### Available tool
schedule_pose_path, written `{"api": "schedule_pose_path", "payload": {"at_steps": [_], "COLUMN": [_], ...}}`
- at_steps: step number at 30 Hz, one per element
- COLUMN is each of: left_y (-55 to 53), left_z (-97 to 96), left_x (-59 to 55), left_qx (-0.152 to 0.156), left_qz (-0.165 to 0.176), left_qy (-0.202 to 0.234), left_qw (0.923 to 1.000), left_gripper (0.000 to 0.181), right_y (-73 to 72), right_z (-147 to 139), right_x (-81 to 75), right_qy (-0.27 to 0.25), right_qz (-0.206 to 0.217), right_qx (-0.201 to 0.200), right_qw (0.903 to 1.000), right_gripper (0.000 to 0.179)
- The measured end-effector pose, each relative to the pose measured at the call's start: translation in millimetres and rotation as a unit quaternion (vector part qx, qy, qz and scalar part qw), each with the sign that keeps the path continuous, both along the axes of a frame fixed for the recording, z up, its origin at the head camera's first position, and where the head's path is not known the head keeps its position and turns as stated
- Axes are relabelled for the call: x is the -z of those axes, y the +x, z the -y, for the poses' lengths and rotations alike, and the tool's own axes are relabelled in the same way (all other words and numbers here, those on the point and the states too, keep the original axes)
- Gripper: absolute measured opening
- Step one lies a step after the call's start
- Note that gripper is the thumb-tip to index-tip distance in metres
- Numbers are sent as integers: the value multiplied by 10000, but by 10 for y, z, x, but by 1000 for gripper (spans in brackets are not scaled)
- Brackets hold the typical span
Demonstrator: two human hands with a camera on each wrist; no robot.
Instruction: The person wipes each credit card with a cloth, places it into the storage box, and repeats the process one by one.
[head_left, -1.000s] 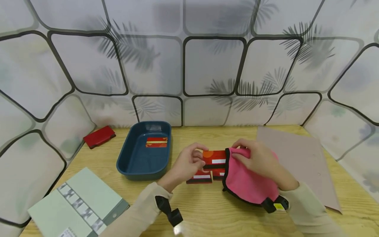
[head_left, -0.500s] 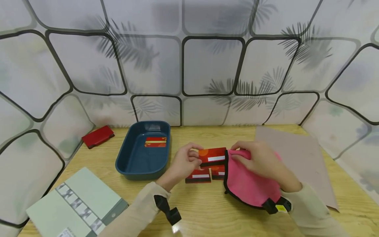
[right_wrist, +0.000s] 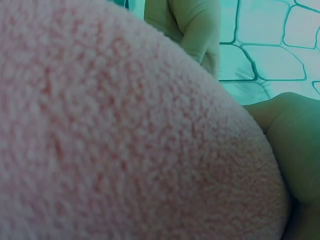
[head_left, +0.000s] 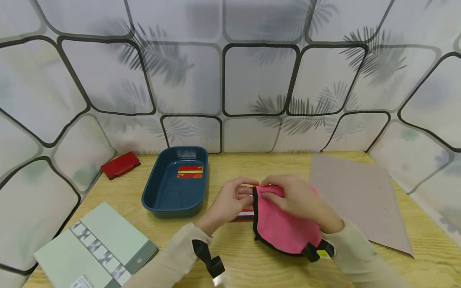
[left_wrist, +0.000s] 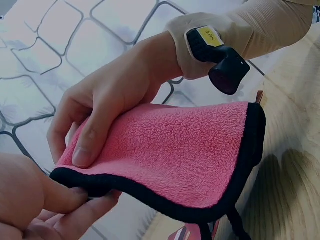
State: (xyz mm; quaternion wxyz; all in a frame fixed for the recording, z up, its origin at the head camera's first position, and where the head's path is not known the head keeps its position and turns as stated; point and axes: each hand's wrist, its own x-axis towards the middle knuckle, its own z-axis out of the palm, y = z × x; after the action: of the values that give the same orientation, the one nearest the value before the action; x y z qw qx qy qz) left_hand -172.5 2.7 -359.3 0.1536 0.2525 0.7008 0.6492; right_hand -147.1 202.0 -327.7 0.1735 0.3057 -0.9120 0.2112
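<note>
My right hand point(head_left: 293, 196) pinches the top of a pink fleece cloth point(head_left: 288, 228) with black trim, its thumb lying on the near side. To its left, my left hand point(head_left: 232, 198) has curled fingers at the cloth's black edge and pinches a red card point(head_left: 255, 186), which the cloth mostly covers. In the left wrist view, left-hand fingers point(left_wrist: 82, 215) meet the black trim, and the card is hidden there. Another red card point(head_left: 245, 216) lies on the table below the left hand, partly covered by the cloth. Fleece point(right_wrist: 125, 130) fills most of the right wrist view.
A blue tray point(head_left: 169, 200) with a red-and-gold card point(head_left: 190, 172) in it stands left of the hands. Further left are a red wallet-like case point(head_left: 120, 165) and a pale green folder point(head_left: 90, 244). A grey-brown board point(head_left: 360, 200) lies at the right.
My right hand has moved left with the pink cloth, which slid over the red card in my left hand and over the cards on the table. The left hand has shifted slightly right.
</note>
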Motion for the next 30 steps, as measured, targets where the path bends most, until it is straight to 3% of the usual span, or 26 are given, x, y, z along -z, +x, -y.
{"api": "schedule_pose_path", "payload": {"at_steps": [10,16,30], "left_y": [-13,8,-24], "left_z": [37,109,314], "left_x": [14,6,15], "left_qx": [125,206,-187], "left_qz": [53,-24,225], "left_qy": [106,278,134], "left_qw": [9999,9994,9995], "left_gripper": [41,39,40], "right_y": [-25,22,41], "right_z": [10,-117,-348], "right_x": [56,38,-29], "right_qy": [-157,-136,50], "right_qz": [-215,78,79], "right_qx": [-153,257,652], "right_qw": [9995,9995,9978], "right_gripper": [16,16,18]}}
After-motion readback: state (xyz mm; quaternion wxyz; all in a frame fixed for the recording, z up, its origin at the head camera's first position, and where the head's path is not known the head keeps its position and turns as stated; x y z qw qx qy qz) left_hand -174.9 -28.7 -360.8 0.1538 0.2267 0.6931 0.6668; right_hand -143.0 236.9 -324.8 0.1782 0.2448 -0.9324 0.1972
